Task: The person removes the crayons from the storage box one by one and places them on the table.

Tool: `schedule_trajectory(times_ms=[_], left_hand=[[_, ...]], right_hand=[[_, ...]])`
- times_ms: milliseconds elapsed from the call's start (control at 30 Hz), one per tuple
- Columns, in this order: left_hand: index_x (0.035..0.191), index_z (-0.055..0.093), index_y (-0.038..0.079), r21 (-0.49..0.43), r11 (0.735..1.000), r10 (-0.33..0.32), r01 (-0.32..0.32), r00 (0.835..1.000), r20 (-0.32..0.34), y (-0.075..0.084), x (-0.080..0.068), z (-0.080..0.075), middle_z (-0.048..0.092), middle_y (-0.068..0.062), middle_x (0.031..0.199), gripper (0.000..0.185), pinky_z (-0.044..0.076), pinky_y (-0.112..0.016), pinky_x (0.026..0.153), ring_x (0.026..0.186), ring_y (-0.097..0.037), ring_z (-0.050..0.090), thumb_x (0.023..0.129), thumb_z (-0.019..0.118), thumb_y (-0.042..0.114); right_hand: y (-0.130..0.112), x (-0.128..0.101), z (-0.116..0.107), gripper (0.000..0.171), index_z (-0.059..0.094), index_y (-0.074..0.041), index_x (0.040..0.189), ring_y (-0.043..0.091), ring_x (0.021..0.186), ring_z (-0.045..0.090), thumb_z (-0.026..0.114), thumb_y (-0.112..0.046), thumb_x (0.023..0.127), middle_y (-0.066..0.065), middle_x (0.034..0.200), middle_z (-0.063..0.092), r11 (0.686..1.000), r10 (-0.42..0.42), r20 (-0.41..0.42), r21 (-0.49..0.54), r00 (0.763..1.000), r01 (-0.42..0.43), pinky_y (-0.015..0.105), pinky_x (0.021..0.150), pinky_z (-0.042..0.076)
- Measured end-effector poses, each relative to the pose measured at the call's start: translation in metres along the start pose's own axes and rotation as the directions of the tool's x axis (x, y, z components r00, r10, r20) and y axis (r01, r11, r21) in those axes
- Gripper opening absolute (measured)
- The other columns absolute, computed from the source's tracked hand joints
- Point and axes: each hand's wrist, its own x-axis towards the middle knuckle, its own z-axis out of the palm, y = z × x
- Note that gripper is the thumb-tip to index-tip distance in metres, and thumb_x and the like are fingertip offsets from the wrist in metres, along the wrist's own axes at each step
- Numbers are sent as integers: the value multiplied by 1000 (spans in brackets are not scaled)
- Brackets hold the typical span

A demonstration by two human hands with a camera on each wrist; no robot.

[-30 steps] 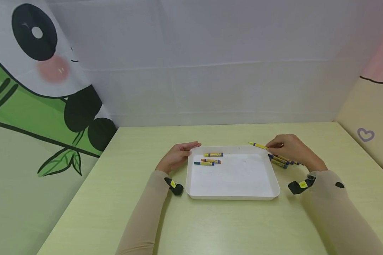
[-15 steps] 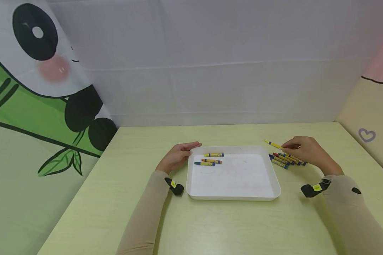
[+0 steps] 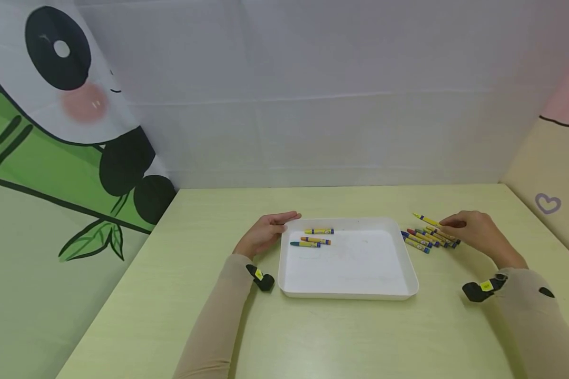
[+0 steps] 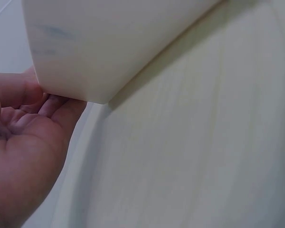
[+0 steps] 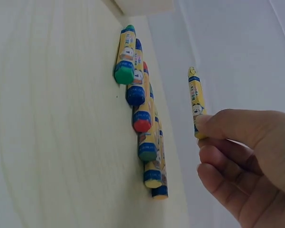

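Observation:
A white tray (image 3: 346,288) sits mid-table with three crayons (image 3: 315,238) in its far left corner. My left hand (image 3: 267,231) rests against the tray's far left corner (image 4: 85,90), fingers straight. My right hand (image 3: 474,231) pinches a yellow crayon (image 3: 425,219) (image 5: 195,97) by its end, lifted just above the table to the right of the tray. Several more crayons (image 3: 427,239) (image 5: 140,107) lie side by side on the table under and left of that hand.
The pale green table (image 3: 313,337) is walled by a white back panel (image 3: 313,105), a panda-print panel (image 3: 52,131) on the left and a cream panel with a heart (image 3: 547,202) on the right. Both sleeves carry black wrist cameras (image 3: 479,290).
My right hand has carried the yellow crayon rightward, away from the tray's far right corner and past the row of crayons. The left hand and tray have stayed put.

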Motion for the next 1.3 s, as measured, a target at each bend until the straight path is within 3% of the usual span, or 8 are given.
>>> schedule_trajectory(times_ms=[100, 767, 1000, 1300], left_hand=[[146, 41, 4, -2, 1000, -4, 4, 1000, -9, 0, 0, 1, 44, -7, 149, 51, 28, -39, 116, 143, -20, 33, 97, 38, -8], [146, 40, 4, 6, 1000, -8, 8, 1000, -17, 1, -1, 2, 44, -6, 149, 50, 28, -39, 117, 143, -19, 32, 97, 37, -7], [143, 46, 8, 10, 1000, -7, 7, 999, -32, 1, 0, 2, 47, -5, 148, 49, 29, -38, 116, 142, -18, 34, 97, 39, -7], [144, 43, 6, 9, 1000, -6, 6, 1000, -19, 0, 1, 2, 45, -6, 149, 50, 29, -38, 116, 142, -19, 33, 97, 38, -8]], right_hand=[[9, -3, 1, 33, 69, 5, 110, 39, 96, 63, 64, -23, 92, 24, 104, 69, 1000, 4, 5, -7, 1000, -4, 51, 80, 51], [41, -18, 0, 31, 67, 10, 108, 48, 98, 59, 61, -16, 92, 31, 106, 66, 998, 44, 28, -40, 999, -43, 54, 77, 51], [47, -21, 0, 32, 66, 10, 110, 51, 101, 57, 60, -17, 93, 32, 108, 65, 997, 69, 34, -48, 997, -67, 57, 79, 48], [47, -21, 3, 31, 67, 10, 108, 46, 98, 59, 62, -16, 91, 29, 105, 66, 995, 95, 69, -36, 993, -92, 52, 77, 51]])
